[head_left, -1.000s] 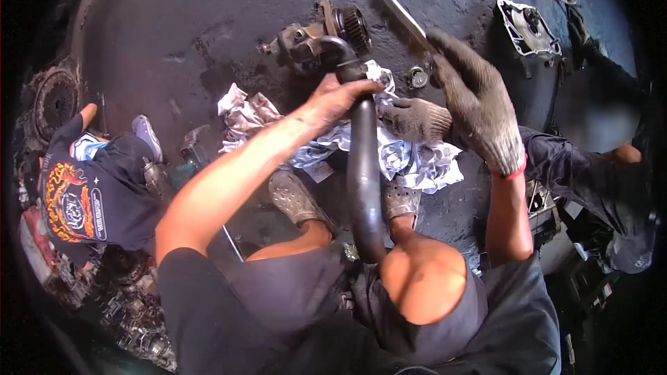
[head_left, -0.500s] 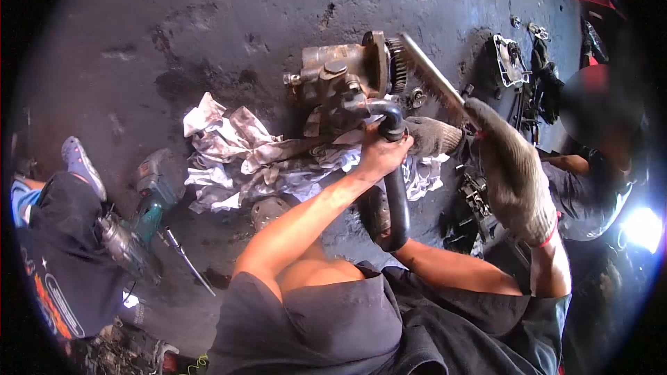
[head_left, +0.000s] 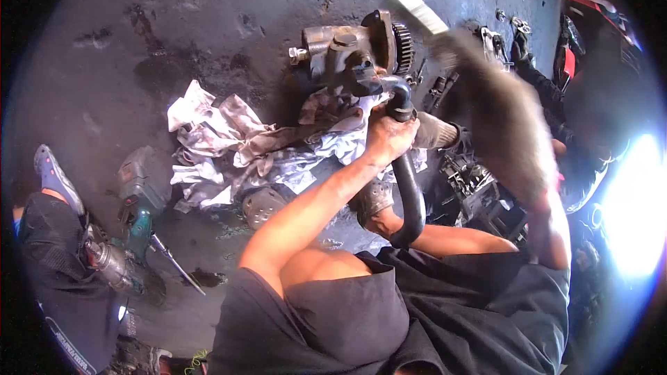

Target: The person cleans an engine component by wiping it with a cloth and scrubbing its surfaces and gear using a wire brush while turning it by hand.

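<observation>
"So, taking the metal pump (head_left: 340, 52) as landmark, what is closest?"

"On the pump's near side, the wearer's dark clothing (head_left: 340, 319) and bare knee. From there a thick black hose (head_left: 408, 187) curves up to the pump's bent pipe."

"And the hands?"

"The left hand (head_left: 390, 137), bare, is wrapped firmly around the hose, just on the near side of the pump. The right hand (head_left: 507, 121), in a grey glove, is blurred, right of the pump. It grips a long, pale tool (head_left: 413, 3) slanting past the pump's gear (head_left: 403, 48); single fingers cannot be made out."

"What lies around?"

"Left of the pump and nearer, a green-and-grey power tool (head_left: 139, 226), beside another person's trouser leg (head_left: 59, 250). Crumpled cloths (head_left: 236, 128) spread along the pump's near side and leftward; a second glove (head_left: 436, 130) is below its gear end."

"Farther off?"

"The pump itself, just past the cloths, and metal parts (head_left: 495, 45) well to its right."
</observation>
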`<state>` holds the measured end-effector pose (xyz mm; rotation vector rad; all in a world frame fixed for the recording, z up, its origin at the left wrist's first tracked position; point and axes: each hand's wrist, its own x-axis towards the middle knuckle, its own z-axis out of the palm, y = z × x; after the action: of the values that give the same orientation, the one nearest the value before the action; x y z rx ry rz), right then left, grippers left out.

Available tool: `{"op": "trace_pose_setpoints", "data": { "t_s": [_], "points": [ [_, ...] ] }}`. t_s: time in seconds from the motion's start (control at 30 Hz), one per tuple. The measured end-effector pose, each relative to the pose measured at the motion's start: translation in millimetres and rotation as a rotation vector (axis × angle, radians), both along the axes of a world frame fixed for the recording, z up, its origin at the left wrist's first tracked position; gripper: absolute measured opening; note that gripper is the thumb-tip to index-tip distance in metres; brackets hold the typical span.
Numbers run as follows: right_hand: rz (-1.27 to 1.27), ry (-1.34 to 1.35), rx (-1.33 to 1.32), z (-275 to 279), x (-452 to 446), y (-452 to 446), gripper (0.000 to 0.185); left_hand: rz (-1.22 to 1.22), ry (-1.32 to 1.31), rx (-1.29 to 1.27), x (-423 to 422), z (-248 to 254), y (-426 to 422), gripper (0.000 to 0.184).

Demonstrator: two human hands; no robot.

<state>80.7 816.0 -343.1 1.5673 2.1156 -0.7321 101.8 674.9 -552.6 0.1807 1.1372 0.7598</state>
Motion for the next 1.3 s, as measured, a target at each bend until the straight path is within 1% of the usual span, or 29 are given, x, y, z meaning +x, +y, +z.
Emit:
{"op": "trace_pose_setpoints", "data": {
  "t_s": [0.03, 0.07, 0.1, 0.13, 0.17, 0.2, 0.23, 0.3, 0.37, 0.4, 0.43, 0.47, 0.5, 0.57, 0.6, 0.63, 0.67, 0.7, 0.77, 0.8, 0.87, 0.93, 1.0, 1.07, 1.1, 1.17, 1.2, 1.27, 1.3],
  "points": [
    [0.131, -0.102, -0.030, -20, 6, -4, 0.049, 0.119, -0.097, 0.080, 5, -7, -6, 0.023],
    [0.225, 0.021, 0.044, -64, 22, 4, 0.049, 0.039, -0.009, 0.086, -6, 4, 4, 0.019],
    [0.322, 0.207, 0.085, -80, 16, 30, 0.040, 0.092, -0.062, 0.082, -11, 13, 10, 0.018],
    [0.423, 0.096, 0.175, -91, 29, 58, 0.031, 0.154, -0.113, 0.074, -14, 20, 15, 0.018],
    [0.520, -0.016, 0.267, -101, 41, 86, 0.024, 0.099, -0.142, 0.026, -19, 26, 23, 0.014],
    [0.449, -0.066, 0.272, -77, 38, 83, 0.028, 0.030, -0.176, -0.032, -22, 31, 25, 0.010],
    [0.378, -0.116, 0.276, -52, 34, 78, 0.032, 0.070, -0.158, 0.063, -23, 32, 26, 0.010],
    [0.222, -0.019, 0.161, 3, 14, 36, 0.038, 0.091, -0.159, 0.024, -23, 31, 33, 0.009],
    [0.193, 0.007, 0.028, -1, 7, 4, 0.045, 0.099, -0.123, -0.045, -25, 43, 34, 0.008],
    [0.190, 0.027, 0.007, -30, 13, 4, 0.045, 0.192, -0.210, 0.085, -16, 24, 25, 0.009],
    [0.246, 0.142, 0.035, -60, 18, 21, 0.042, 0.161, -0.169, 0.076, -17, 27, 26, 0.009],
    [0.347, 0.154, -0.024, -85, 14, 52, 0.039, 0.143, -0.125, 0.067, -18, 29, 28, 0.009],
    [0.434, 0.090, 0.041, -89, 13, 70, 0.038, 0.144, -0.103, 0.073, -17, 26, 24, 0.008],
    [0.576, 0.133, 0.163, -73, 34, 76, 0.037, 0.099, -0.116, 0.003, -20, 31, 23, 0.007],
    [0.526, 0.139, 0.138, -44, 36, 74, 0.038, 0.085, -0.128, -0.037, -21, 34, 25, 0.007],
    [0.395, 0.134, 0.046, -12, 34, 65, 0.038, 0.002, -0.110, -0.037, -25, 33, 25, 0.018],
    [0.293, 0.112, -0.040, 12, 32, 57, 0.039, -0.010, -0.076, 0.046, -21, 25, 21, 0.020],
    [0.251, 0.069, -0.117, 19, 30, 49, 0.040, 0.051, -0.096, 0.062, -17, 21, 20, 0.015],
    [0.269, -0.029, -0.184, -13, 33, 39, 0.043, 0.123, -0.100, 0.071, -19, 30, 21, 0.008],
    [0.398, 0.132, 0.001, -55, 42, 33, 0.043, 0.122, -0.108, 0.101, -19, 27, 22, 0.008],
    [0.567, 0.321, 0.066, -120, 40, 69, 0.043, 0.102, -0.126, 0.166, -16, 19, 22, 0.008],
    [0.655, 0.233, 0.075, -80, 12, 77, 0.033, 0.097, -0.080, 0.170, -19, 23, 22, 0.012],
    [-0.004, 0.423, -0.098, -16, 11, 48, 0.041, -0.010, -0.123, -0.026, -25, 33, 26, 0.011],
    [0.036, 0.177, -0.218, 34, 24, 57, 0.043, -0.019, -0.078, 0.021, -22, 23, 22, 0.013],
    [-0.081, -0.109, -0.301, 18, -14, 46, 0.040, 0.026, -0.085, 0.038, -18, 22, 19, 0.012],
    [0.246, 0.004, -0.129, -41, 6, 27, 0.045, 0.143, -0.078, 0.151, -13, 16, 19, 0.014],
    [0.387, 0.203, -0.024, -95, 22, 39, 0.048, 0.167, -0.128, 0.163, -16, 18, 19, 0.014],
    [0.412, 0.250, -0.063, -103, 17, 67, 0.044, 0.191, -0.131, 0.123, -9, 12, 14, 0.013],
    [0.337, 0.329, -0.080, -95, 30, 70, 0.040, 0.194, -0.140, 0.111, -6, 9, 12, 0.012]
  ]
}}
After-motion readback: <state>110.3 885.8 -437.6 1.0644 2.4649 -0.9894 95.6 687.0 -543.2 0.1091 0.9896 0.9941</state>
